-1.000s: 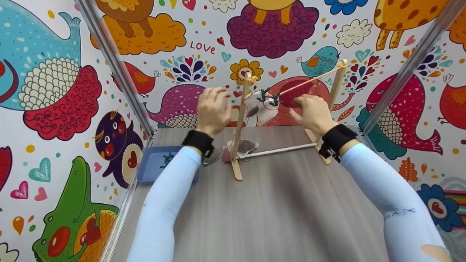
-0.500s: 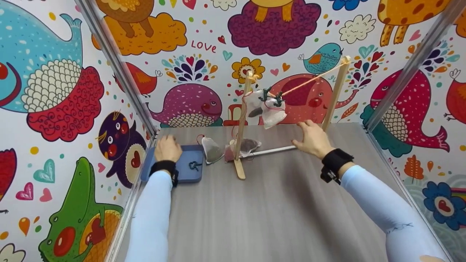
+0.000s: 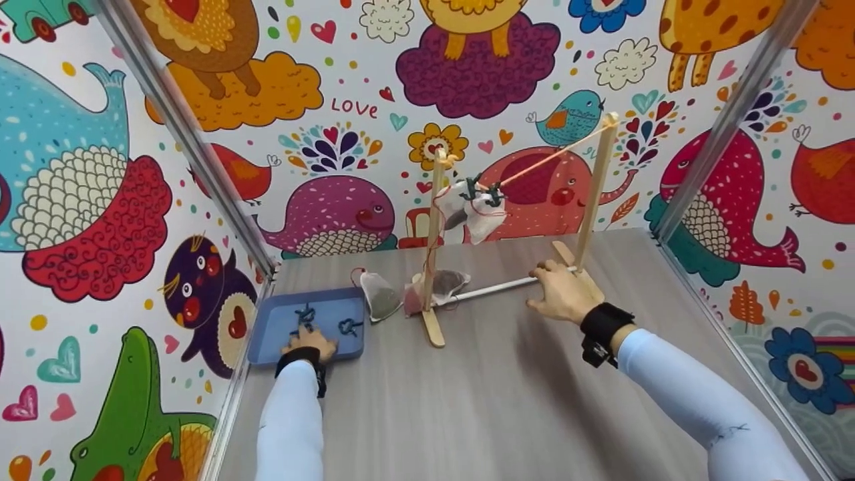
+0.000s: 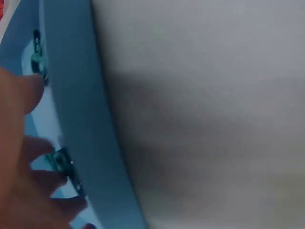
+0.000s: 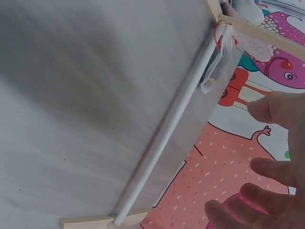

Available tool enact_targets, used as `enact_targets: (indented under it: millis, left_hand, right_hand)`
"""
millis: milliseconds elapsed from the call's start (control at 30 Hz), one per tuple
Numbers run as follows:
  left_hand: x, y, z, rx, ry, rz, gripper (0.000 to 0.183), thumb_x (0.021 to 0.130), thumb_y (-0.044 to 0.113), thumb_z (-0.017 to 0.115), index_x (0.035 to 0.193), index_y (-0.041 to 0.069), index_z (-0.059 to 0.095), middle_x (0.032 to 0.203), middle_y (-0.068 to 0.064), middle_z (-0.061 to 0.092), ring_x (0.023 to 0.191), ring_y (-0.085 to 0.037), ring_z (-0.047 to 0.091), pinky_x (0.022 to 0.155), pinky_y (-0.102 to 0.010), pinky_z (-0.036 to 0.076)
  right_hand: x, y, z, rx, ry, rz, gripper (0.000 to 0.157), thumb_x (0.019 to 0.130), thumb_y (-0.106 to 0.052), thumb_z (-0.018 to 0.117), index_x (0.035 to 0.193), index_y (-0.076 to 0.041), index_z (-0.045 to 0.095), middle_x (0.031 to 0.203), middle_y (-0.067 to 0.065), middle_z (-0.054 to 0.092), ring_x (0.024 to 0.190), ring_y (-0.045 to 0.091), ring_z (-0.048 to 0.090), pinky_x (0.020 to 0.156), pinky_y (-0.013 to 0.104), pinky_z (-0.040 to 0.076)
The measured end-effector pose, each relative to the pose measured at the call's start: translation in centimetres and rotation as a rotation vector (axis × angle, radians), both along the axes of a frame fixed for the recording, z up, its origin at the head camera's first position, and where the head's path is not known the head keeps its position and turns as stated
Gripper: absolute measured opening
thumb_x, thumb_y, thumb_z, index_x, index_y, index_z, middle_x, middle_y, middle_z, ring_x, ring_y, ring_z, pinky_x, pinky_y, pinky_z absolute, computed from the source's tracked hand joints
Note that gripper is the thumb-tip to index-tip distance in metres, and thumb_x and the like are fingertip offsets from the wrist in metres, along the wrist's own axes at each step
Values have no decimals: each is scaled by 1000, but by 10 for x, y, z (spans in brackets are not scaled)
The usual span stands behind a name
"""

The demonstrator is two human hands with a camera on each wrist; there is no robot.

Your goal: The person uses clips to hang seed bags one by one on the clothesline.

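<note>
My left hand [image 3: 314, 344] reaches down into the shallow blue tray [image 3: 267, 337], fingers spread. A dark green clip [image 3: 305, 312] lies at its fingertips, and another green clip [image 3: 349, 326] is to the right. In the left wrist view, fingers overlap one green clip [image 4: 62, 162]. My right hand [image 3: 564, 290], fingers loosely bent, hovers around the right end of the white rod [image 3: 497, 288], holding nothing. An orange cord [image 3: 548, 160] runs between the wooden posts. From it hang a white mesh sachet [image 3: 486, 220] and a second one behind, with green clips [image 3: 491, 195] at the top.
Right of the tray lies a mesh sachet [image 3: 382, 299] with a red string. Another sachet [image 3: 449, 284] lies behind the left wooden post [image 3: 433, 247]. The right post [image 3: 596, 200] stands near the back. Patterned walls with metal edge strips [image 3: 180, 127] enclose the table.
My left hand has moved from beside the hanging sachets left and down into the tray. The right hand has lowered from the cord's height toward the white rod. The view has shifted slightly.
</note>
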State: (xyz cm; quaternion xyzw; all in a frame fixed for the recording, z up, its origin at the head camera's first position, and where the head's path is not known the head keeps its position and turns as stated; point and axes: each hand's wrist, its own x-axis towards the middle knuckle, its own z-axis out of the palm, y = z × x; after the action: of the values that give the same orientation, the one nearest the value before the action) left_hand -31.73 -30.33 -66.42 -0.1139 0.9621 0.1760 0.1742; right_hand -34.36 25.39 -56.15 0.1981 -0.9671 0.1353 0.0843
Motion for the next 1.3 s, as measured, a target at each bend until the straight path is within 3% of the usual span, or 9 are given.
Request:
enact_targets:
  millis: [67, 167, 400, 600, 833, 1000, 1067, 1200, 1300]
  left_hand:
    - [6, 4, 1, -12, 1, 26, 75, 112, 45, 58, 165, -6, 45, 172, -42, 33, 155, -67, 41, 124, -83, 35]
    - [14, 16, 6, -33, 105, 60, 62, 109, 34, 66, 155, -7, 58, 157, -41, 50, 142, -63, 56, 117, -80, 45]
    - [12, 40, -10, -50, 302, 51, 33, 101, 11, 74, 131, -1, 78, 127, -31, 77, 111, -53, 77, 93, -69, 64]
    - [15, 41, -16, 13, 313, 137, 27, 94, 12, 83, 117, -4, 81, 113, -30, 82, 103, -50, 79, 88, -63, 66]
    - [17, 46, -10, 38, 431, 94, 24, 104, 16, 76, 108, -8, 81, 107, -33, 82, 94, -50, 81, 80, -61, 66]
    - [11, 53, 6, -31, 483, 17, 27, 111, 15, 66, 106, -6, 82, 107, -33, 82, 95, -52, 81, 78, -64, 66]
    - [7, 62, 16, -30, 554, -30, 28, 112, 17, 66, 103, -5, 81, 103, -32, 82, 92, -52, 80, 77, -65, 65]
    - [-4, 101, 48, 97, 812, -148, 22, 108, 14, 71, 94, -1, 80, 90, -25, 82, 83, -49, 80, 74, -64, 63]
    - [-9, 141, 78, 272, 924, -233, 18, 105, 11, 73, 97, -1, 83, 90, -21, 84, 84, -43, 81, 80, -58, 63]
  right_hand:
    - [2, -2, -4, -34, -3, 25, 56, 86, -23, 89, 131, 7, 74, 134, 30, 71, 123, 51, 71, 105, 66, 60]
    - [3, -5, -8, -50, -4, 41, 53, 85, -21, 89, 127, 8, 75, 131, 30, 71, 121, 51, 70, 105, 65, 60]
    - [6, -14, -9, -18, -82, 58, 52, 88, -23, 90, 128, 6, 76, 139, 31, 69, 130, 52, 67, 108, 65, 60]
    - [12, -23, -7, -6, -143, 89, 49, 89, -25, 90, 128, 3, 78, 145, 31, 67, 134, 52, 65, 108, 64, 60]
    - [14, -27, -3, 10, -149, 110, 43, 91, -26, 87, 124, 1, 81, 139, 28, 71, 131, 50, 68, 106, 65, 61]
    - [18, -34, 3, -5, -132, 108, 39, 93, -27, 85, 121, 1, 82, 129, 24, 78, 120, 46, 76, 100, 63, 64]
    - [20, -38, 6, -20, -112, 130, 37, 94, -26, 84, 119, 1, 82, 122, 22, 81, 113, 43, 79, 97, 60, 66]
    - [23, -50, 17, -70, -58, 215, 31, 96, -23, 83, 116, 0, 84, 108, 18, 86, 97, 32, 82, 87, 53, 69]
    - [27, -61, 28, -114, -1, 287, 28, 97, -22, 84, 116, -2, 83, 103, 15, 86, 88, 26, 82, 80, 47, 69]
